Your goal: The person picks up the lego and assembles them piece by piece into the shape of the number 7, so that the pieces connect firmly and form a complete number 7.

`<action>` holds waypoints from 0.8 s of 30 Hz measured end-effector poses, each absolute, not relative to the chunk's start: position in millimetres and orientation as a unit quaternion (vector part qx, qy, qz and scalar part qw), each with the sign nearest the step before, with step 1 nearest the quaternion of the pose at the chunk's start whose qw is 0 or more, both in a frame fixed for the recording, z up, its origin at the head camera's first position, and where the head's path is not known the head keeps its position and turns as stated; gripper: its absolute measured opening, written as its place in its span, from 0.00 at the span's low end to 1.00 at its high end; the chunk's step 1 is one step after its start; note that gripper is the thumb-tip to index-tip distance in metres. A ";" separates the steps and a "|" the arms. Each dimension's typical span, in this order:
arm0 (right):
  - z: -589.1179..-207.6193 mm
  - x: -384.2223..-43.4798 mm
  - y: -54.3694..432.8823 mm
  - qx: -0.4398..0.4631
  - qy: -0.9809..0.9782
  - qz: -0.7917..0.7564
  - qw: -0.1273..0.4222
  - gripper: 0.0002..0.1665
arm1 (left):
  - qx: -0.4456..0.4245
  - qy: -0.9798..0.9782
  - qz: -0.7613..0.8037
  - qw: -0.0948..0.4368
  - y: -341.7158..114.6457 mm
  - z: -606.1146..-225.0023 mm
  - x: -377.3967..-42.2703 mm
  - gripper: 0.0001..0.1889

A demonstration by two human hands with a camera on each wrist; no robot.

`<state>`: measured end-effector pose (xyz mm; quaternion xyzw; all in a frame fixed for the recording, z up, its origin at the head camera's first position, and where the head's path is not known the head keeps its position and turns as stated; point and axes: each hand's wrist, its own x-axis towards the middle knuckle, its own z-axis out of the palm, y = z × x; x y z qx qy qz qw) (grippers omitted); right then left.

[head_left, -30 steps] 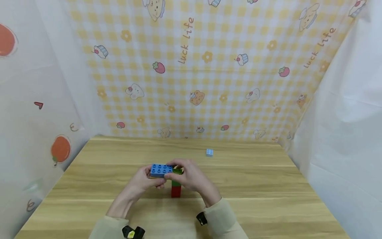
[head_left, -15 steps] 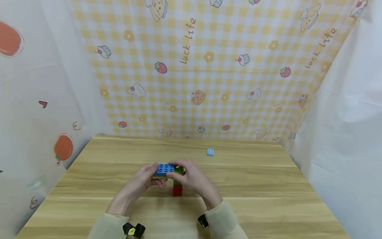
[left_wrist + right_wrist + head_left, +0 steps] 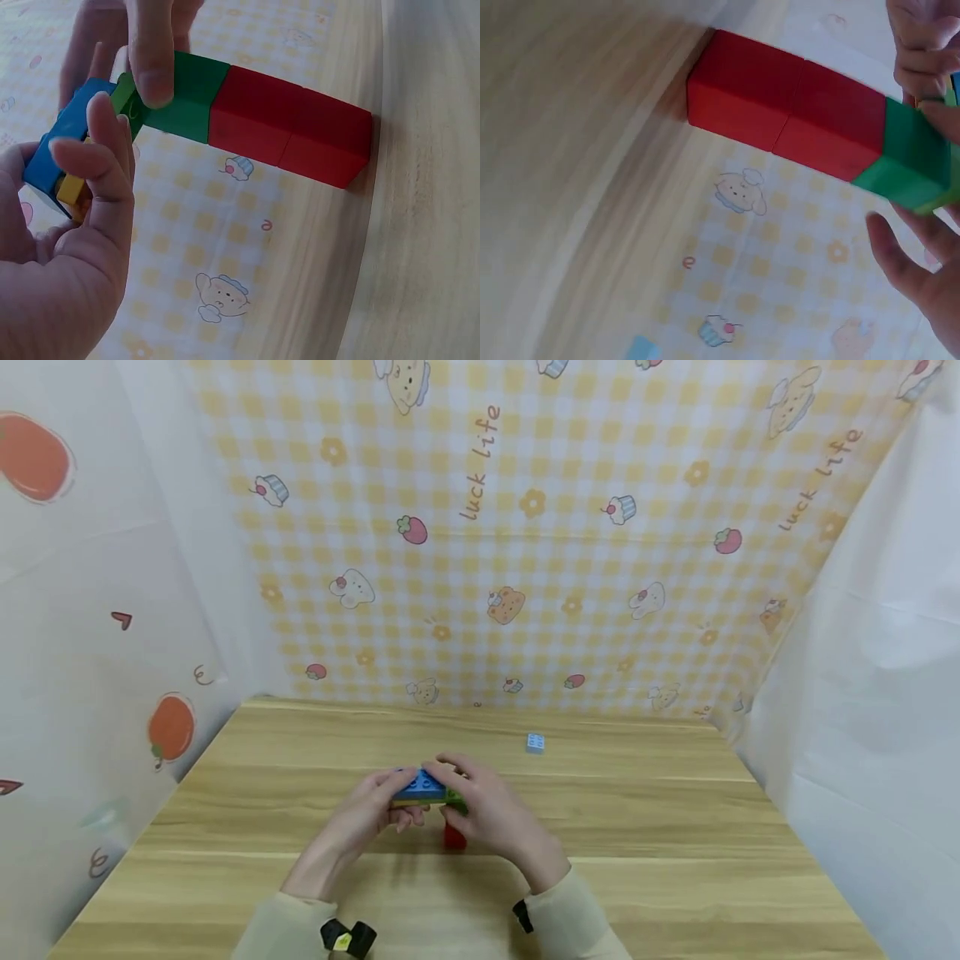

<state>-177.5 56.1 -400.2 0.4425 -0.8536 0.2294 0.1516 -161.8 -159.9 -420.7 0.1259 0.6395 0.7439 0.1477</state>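
A tower of toy building bricks stands on the table, with red bricks (image 3: 259, 116) at its base and a green brick (image 3: 196, 97) above them. A lighter green brick (image 3: 453, 795) shows near the top. From there a blue brick (image 3: 424, 783) juts out to the left, a yellow brick (image 3: 71, 189) beneath it. My left hand (image 3: 360, 818) pinches the overhanging end, thumb over the blue brick and fingers below. Around the tower's upper part my right hand (image 3: 498, 814) grips, its thumb against the green brick and a fingertip at the blue brick.
Behind the tower, a small light-blue brick (image 3: 535, 743) lies on the wooden table (image 3: 637, 835). A yellow checked cloth (image 3: 562, 552) hangs at the back edge, and white sheets (image 3: 862, 693) flank both sides.
My left thumb has moved onto the top of the blue brick. My right thumb has shifted from the blue brick down to the green one. The view has turned slightly left.
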 end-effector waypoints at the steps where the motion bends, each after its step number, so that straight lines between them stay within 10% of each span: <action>1: -400.0 -177.6 54.9 0.446 -0.853 0.215 0.164 0.35 | 0.124 0.641 0.743 0.148 -159.4 -419.9 -161.8 0.26; 24: -414.7 -185.5 42.8 0.456 -0.825 0.279 0.186 0.32 | 0.099 0.654 0.740 0.121 -161.8 -420.8 -163.4 0.20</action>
